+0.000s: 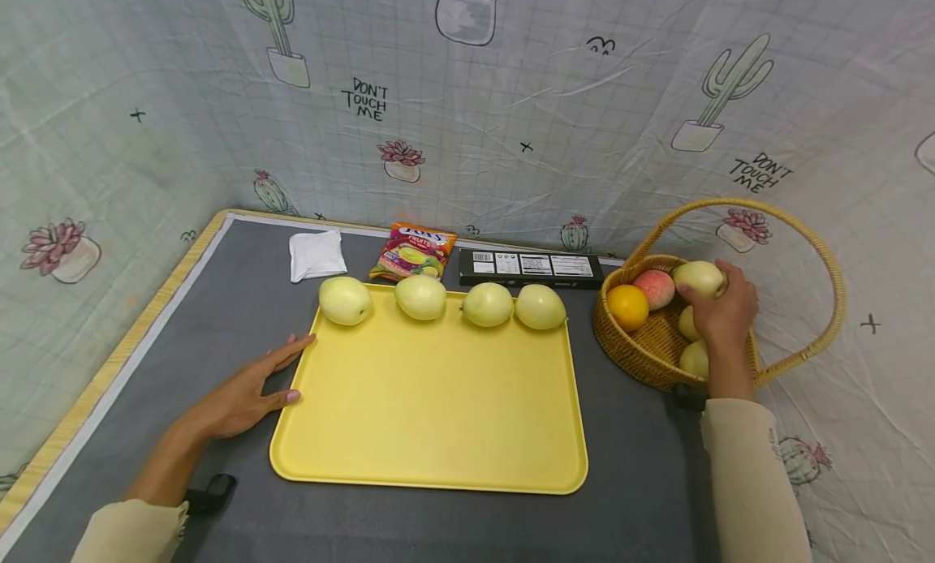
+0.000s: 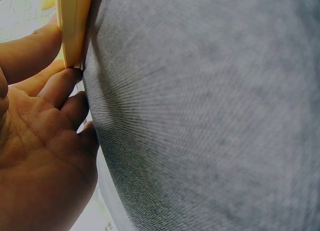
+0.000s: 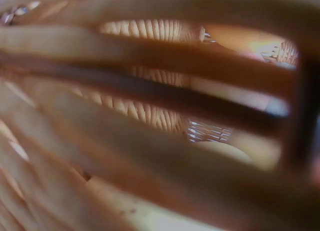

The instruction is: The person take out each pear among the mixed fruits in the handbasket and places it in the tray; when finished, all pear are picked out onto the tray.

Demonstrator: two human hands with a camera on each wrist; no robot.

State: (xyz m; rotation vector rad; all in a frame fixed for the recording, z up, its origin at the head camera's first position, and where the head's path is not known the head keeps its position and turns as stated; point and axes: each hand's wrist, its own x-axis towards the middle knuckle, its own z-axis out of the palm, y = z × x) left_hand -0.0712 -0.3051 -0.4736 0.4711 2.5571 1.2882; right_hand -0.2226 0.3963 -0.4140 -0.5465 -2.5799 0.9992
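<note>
A yellow tray [image 1: 438, 401] lies on the dark table, with several pale green guavas [image 1: 488, 305] in a row along its far edge. My left hand [image 1: 244, 393] rests at the tray's left rim, fingers extended; the left wrist view shows the thumb and fingertips touching the rim [image 2: 75, 26]. My right hand [image 1: 725, 307] reaches into a wicker basket [image 1: 635, 356] at the right and grips a guava [image 1: 697, 279] near its far rim. An orange [image 1: 628, 307], a peach [image 1: 654, 288] and two more guavas lie in the basket. Basket strands block most of the right wrist view.
Behind the tray lie a white packet [image 1: 317, 255], a colourful candy bag [image 1: 413, 251] and a long black box [image 1: 532, 268]. The basket's tall handle [image 1: 833, 279] arches toward the right. A printed curtain [image 1: 467, 125] surrounds the table's back and sides.
</note>
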